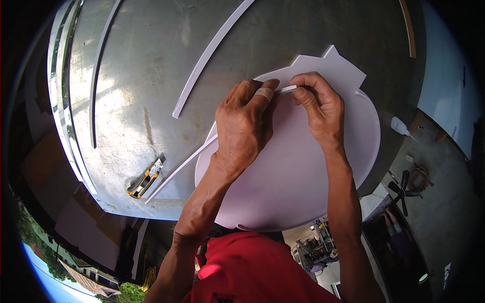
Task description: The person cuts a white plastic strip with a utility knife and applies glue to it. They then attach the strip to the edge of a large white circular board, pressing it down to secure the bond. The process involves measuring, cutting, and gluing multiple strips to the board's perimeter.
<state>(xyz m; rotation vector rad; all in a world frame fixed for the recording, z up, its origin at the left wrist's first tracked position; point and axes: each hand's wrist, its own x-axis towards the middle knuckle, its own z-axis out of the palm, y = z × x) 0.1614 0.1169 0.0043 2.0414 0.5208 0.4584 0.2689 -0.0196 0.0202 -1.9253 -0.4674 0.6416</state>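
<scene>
A large pale board (pixel 283 166), rounded with a jagged, pointed far edge, lies on the metal table under my hands. My right hand (pixel 321 103) pinches the end of a narrow white strip (pixel 287 89) between thumb and fingertips, just above the board near its far edge. My left hand (pixel 242 118), a tan bandage round one finger, is closed on the same strip. The strip seems to run out past my left wrist toward the near left, but my hand hides part of it. A raised rim borders the board's right side.
A yellow and black utility knife (pixel 145 178) lies left of the board. Long strips lie farther off, one white (pixel 209 48) and one dark-edged (pixel 98 76). A white nozzle bottle (pixel 400 125) is at the table's right edge. A fan (pixel 402 189) stands beyond on the floor.
</scene>
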